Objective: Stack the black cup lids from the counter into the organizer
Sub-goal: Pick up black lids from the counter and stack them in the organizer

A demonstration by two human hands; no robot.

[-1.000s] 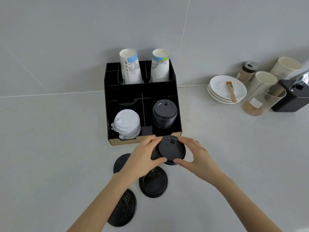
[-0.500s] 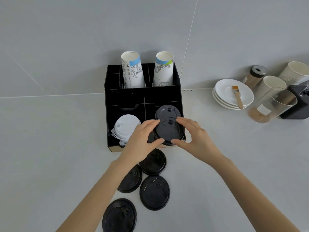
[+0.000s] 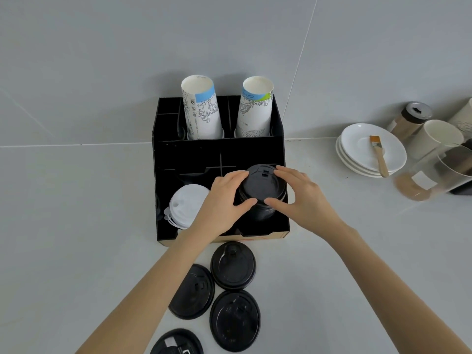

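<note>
A black organizer stands against the wall. In its front right compartment rises a stack of black lids. On top of that stack sits a black lid, gripped at its rim by my left hand from the left and my right hand from the right. Several more black lids lie on the counter in front of the organizer: one nearest it, one to its left, one below and one at the bottom edge.
White lids fill the front left compartment. Two tall paper cups stand in the rear slots. At the right are stacked white saucers with a brush, a shaker jar, paper cups and a clear container.
Both hands have carried the black lid from the counter's front, over the organizer's front edge, onto the black lid stack in the front right compartment.
</note>
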